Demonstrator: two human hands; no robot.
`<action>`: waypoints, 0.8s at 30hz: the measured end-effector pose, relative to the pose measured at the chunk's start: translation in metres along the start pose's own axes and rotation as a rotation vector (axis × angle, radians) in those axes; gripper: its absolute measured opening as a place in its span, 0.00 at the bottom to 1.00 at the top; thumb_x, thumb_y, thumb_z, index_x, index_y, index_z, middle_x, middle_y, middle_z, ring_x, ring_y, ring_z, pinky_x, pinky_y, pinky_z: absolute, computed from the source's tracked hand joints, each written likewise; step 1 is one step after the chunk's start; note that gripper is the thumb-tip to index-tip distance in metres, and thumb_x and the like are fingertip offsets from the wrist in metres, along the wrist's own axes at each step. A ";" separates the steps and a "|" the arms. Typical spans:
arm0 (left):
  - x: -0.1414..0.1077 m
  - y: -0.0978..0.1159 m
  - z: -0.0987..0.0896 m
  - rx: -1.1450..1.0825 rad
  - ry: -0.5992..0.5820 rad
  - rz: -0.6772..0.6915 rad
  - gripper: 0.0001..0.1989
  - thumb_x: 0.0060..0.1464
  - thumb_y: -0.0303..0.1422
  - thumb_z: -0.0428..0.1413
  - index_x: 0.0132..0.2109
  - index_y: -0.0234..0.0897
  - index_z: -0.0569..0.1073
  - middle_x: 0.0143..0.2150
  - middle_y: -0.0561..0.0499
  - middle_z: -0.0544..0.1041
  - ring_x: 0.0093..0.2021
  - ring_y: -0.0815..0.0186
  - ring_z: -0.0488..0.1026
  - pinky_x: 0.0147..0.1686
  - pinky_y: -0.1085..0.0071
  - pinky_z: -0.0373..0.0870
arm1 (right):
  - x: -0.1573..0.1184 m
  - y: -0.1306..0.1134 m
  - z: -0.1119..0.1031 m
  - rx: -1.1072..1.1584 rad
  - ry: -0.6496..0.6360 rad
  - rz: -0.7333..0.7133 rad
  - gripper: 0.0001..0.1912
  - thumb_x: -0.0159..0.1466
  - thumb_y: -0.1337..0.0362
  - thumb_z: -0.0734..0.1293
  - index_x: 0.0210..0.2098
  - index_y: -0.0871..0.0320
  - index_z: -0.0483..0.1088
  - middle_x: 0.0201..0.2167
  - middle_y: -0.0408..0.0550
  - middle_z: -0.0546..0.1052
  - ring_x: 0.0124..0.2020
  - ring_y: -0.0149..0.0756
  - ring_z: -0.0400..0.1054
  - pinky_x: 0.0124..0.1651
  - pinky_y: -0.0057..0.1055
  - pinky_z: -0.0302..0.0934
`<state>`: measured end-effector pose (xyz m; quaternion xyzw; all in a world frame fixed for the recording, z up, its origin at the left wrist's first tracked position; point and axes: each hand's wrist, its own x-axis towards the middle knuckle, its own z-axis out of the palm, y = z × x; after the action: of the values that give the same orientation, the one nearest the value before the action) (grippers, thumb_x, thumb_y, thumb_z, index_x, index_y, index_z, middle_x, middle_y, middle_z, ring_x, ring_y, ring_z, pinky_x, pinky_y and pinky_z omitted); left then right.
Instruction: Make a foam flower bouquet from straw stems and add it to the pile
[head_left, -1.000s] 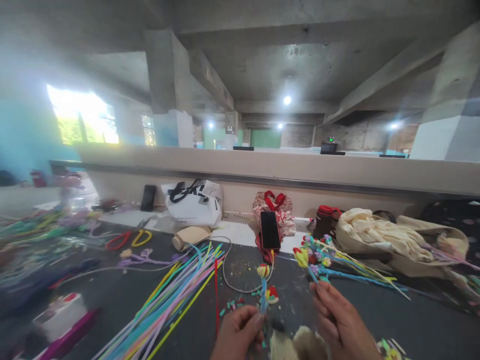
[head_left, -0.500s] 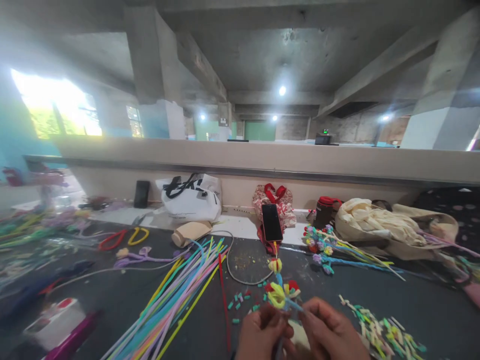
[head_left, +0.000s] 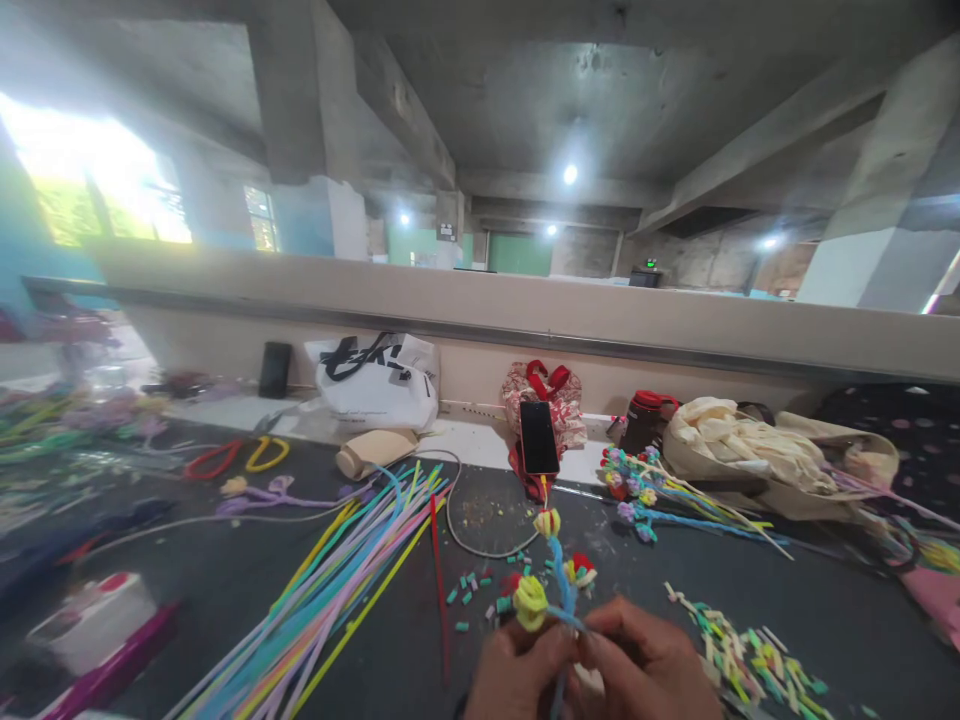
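Taking the phone [head_left: 539, 438] as the landmark, the blue flower spray [head_left: 564, 590] is held in front of it, on the person's near side, above the dark surface [head_left: 397, 665]. The left hand [head_left: 517, 670] and right hand [head_left: 649, 660] are close together, fingertips pinched on its fuzzy stems just below where they branch; the pinch probably keeps the soft strands from spreading. A yellow flower head [head_left: 530, 602] leans out over the left fingers, while a red-and-yellow bud [head_left: 547, 522] points up towards the phone, likely so the heads stay uncrushed. The phone leans against a red-patterned bag [head_left: 517, 390], which seems to prop its screen towards the person. Left of the phone and nearer, a bundle of loose stems [head_left: 330, 590] lies fanned lengthwise, presumably for easy picking. Right of the phone, a flower bunch [head_left: 634, 480] rests with its heads together, perhaps set aside from the scraps [head_left: 757, 655] nearer the person.
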<state>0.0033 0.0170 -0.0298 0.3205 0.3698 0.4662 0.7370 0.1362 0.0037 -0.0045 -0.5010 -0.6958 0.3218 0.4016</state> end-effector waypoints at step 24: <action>0.007 -0.003 -0.006 0.039 -0.044 0.035 0.20 0.26 0.46 0.61 0.18 0.32 0.68 0.11 0.57 0.64 0.12 0.75 0.58 0.16 0.76 0.51 | 0.006 0.014 -0.006 0.290 -0.212 0.249 0.21 0.51 0.50 0.63 0.17 0.63 0.68 0.12 0.39 0.61 0.15 0.23 0.49 0.17 0.20 0.42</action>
<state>0.0021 0.0229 -0.0373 0.3515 0.3569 0.4645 0.7303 0.1464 0.0139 -0.0119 -0.4834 -0.6133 0.5165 0.3513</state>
